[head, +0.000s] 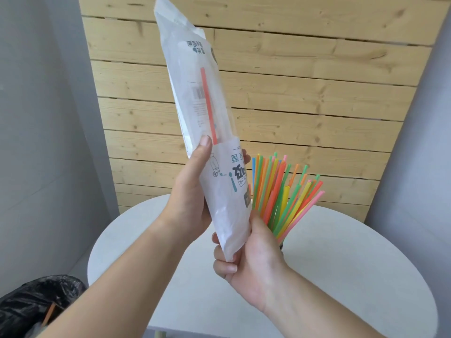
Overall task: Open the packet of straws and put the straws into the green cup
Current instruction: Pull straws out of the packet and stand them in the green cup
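I hold a long white plastic straw packet (pixel 195 98) upright and tilted, above the table. My left hand (pixel 192 189) grips its middle from the left side. My right hand (pixel 246 254) pinches its lower end. One red-orange straw (pixel 208 106) shows through the packet's clear part. Behind the packet, a bunch of several coloured straws (pixel 280 193) fans upward. The green cup is hidden behind my right hand and the packet.
A round white table (pixel 341 264) lies below my hands. A black bin bag (pixel 36 303) sits at the lower left. A wooden slat wall (pixel 305 93) stands behind, with grey walls on both sides.
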A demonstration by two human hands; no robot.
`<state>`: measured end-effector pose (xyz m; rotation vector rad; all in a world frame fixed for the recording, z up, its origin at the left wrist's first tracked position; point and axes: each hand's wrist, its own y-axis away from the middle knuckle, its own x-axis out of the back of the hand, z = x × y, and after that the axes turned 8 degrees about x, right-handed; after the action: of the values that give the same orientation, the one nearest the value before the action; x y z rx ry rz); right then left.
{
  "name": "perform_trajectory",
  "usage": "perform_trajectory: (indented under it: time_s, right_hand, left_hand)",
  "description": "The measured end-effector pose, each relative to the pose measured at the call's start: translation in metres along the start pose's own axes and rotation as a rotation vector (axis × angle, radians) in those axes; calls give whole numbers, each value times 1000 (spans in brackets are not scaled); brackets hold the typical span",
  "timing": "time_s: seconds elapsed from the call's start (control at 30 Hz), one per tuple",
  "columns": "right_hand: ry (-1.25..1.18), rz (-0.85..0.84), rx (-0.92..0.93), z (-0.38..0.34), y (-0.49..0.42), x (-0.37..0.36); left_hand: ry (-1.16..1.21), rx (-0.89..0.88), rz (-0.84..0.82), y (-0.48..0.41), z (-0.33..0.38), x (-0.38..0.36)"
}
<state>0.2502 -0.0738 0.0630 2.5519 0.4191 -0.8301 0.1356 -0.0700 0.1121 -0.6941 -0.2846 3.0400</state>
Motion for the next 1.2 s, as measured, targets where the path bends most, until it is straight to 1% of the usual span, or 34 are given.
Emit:
perform_trajectory:
  time_s: [0.1, 0.23, 0.3, 0.4, 0.53, 0.73, 0.87, 0.93, 1.07, 1.2]
  right_hand:
    - [-1, -9, 9, -3, -2, 2]
    - [20, -43, 0, -7, -4, 6]
    - [26, -55, -1, -8, -3, 6]
    - [8, -77, 7, -10, -3, 6]
    - [2, -119, 14, -11, -5, 9]
    - [49, -118, 21, -9, -7, 13]
    - [12, -121, 35, -8, -8, 12]
    - [-20, -122, 35, -7, -8, 10]
    - [-85, -60, 15, -9, -7, 9]
    - [-26, -23, -53, -10, -3, 9]
  left_hand:
    - [-16, -23, 25, 0, 4, 3]
    - [-65, -139, 77, -4, 9, 11]
    - [-83, -168, 84, -5, 10, 12]
    - [-97, -186, 65, -3, 13, 12]
    - [-210, -202, 6, 0, 14, 10]
    - [-282, -191, -15, 1, 15, 8]
    - [-218, -174, -39, 1, 11, 4]
    - [-163, -159, 6, 1, 8, 3]
    - [-63, -158, 116, -5, 9, 8]
    - [-25, -163, 187, -7, 11, 13]
